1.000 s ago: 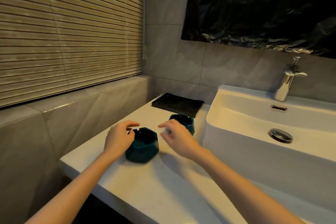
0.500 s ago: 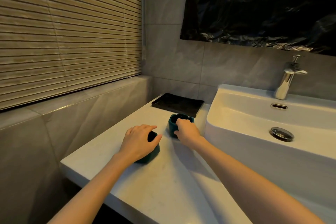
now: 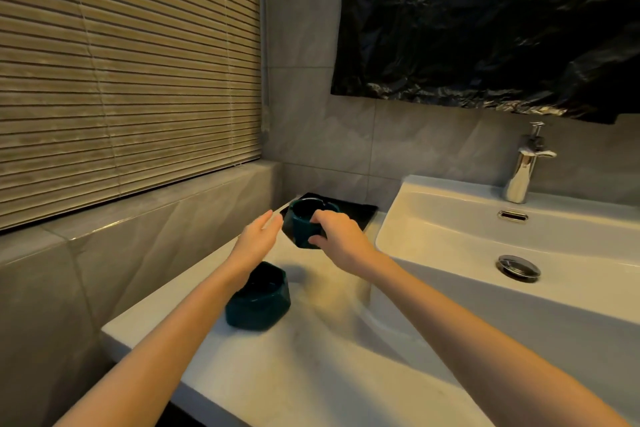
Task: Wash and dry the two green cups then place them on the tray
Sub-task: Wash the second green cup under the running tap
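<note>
With the right hand (image 3: 341,236) fingers clamped on a raised cup (image 3: 304,224) and the left hand (image 3: 256,241) fingers straight and empty, a weak pinch could drop it onto the worktop (image 3: 311,357).

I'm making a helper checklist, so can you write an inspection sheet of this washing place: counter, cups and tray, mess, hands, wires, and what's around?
Surface: white countertop, dimly lit.
Job's things: one dark green faceted cup is held up in front of the flat black tray; the other green cup stands on the countertop, under the left forearm.
Clutter: nothing seen.
Hands: right hand grips the held-up cup; left hand is open beside it, fingers straight, holding nothing.
Cables: nothing seen.
Surroundings: white basin with a chrome tap, slatted blind, crumpled black plastic sheet on the wall.
</note>
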`<state>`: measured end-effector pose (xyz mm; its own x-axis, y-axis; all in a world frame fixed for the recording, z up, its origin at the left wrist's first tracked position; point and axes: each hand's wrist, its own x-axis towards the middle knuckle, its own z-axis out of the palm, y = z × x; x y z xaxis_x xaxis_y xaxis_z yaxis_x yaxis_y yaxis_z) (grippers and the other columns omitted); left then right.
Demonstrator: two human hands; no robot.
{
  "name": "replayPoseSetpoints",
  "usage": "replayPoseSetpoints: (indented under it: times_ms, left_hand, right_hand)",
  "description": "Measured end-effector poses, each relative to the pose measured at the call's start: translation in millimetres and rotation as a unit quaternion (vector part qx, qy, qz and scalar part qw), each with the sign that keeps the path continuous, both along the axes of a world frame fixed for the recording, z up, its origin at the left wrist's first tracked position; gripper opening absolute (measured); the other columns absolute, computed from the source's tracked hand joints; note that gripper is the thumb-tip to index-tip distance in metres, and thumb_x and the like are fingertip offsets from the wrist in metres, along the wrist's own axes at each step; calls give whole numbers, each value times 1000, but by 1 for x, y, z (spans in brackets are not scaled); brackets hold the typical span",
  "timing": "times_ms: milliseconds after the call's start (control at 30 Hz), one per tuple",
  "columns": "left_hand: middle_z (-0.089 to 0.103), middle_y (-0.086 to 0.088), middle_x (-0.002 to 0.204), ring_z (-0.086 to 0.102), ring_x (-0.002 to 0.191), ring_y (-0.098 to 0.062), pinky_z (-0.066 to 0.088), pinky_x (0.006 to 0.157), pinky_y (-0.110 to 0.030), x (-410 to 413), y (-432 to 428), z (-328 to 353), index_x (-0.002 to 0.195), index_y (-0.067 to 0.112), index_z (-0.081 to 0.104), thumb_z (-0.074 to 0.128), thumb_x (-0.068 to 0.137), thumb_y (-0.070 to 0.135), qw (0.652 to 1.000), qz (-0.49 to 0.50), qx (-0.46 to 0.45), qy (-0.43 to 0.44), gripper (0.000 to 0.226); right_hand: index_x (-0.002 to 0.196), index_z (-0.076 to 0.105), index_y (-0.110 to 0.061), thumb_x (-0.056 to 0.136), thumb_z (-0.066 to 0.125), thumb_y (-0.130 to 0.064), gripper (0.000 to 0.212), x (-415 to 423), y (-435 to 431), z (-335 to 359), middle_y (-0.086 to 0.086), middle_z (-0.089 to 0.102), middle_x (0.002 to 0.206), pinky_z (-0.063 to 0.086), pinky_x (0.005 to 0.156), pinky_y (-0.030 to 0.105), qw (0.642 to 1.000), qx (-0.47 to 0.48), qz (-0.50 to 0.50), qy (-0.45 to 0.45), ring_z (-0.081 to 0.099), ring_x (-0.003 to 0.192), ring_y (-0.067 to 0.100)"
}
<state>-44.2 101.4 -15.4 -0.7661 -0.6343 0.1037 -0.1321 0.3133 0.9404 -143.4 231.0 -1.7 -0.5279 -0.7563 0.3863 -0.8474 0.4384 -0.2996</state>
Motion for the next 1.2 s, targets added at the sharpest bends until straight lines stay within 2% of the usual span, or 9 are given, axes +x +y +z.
replayPoseSetpoints:
  times_ms: [133,300,400,567,733,833,967,1100,1200]
  left_hand:
    - [47,-17,134,51,118,-36,47,96,-43,-16,19,35,140,24,38,46,89,57,958,-109,264,20,61]
    - [55,-23,118,62,103,-38,60,67,-43,-51,61,76,121,10,49,61,88,37,905,-156,389,70,45]
    - [58,-21,106,60,102,-35,58,71,-43,-77,94,91,109,5,53,55,90,28,908,-181,375,57,30]
    - [60,-18,104,61,90,-31,55,71,-42,-124,148,88,107,8,54,52,91,26,912,-208,351,35,24]
    - [62,-19,107,63,94,-35,55,76,-48,-161,198,71,108,9,57,64,83,21,911,-238,336,-15,29]
    - [62,-20,108,63,97,-36,54,83,-49,-180,224,65,104,11,55,61,84,17,910,-271,310,-49,22]
    - [61,-17,104,61,104,-35,53,87,-46,-203,250,61,101,14,52,57,91,23,904,-329,257,-90,15]
    - [59,-10,115,59,109,-31,51,93,-45,-228,260,51,112,21,53,49,96,20,906,-397,130,-75,17]
    - [55,-5,121,56,113,-30,53,90,-45,-244,262,46,128,32,45,53,92,8,898,-434,59,-47,43]
  right_hand:
    - [114,56,-12,93,57,-16,21,-7,27,44,9,62,112,53,73,39,999,-15,22,-22,61,83,24]
    - [106,53,-18,94,57,-18,13,-25,76,90,4,59,103,52,55,26,1000,12,23,-13,62,68,16]
    - [110,56,-14,94,57,-16,16,-36,111,100,7,61,105,46,55,24,1000,17,6,16,54,62,10]
    - [117,63,-11,92,59,-11,25,-60,178,99,-1,55,103,42,71,24,999,-6,-35,34,49,78,10]
    - [108,66,-18,94,56,-20,17,-96,240,79,-2,55,108,46,82,29,978,-149,-144,5,54,88,11]
    - [126,49,-15,97,51,-31,33,-116,271,68,5,45,127,55,78,38,939,-162,-258,-159,57,101,24]
    - [129,46,-10,101,44,-31,35,-131,300,58,11,54,126,59,69,31,844,-138,-239,-460,66,89,26]
    - [125,45,-9,97,43,-3,28,-151,311,48,12,54,121,60,65,31,841,-172,-245,-450,66,93,28]
    - [120,38,-11,94,41,6,31,-165,312,42,12,47,120,60,67,39,866,-177,-267,-383,60,105,35]
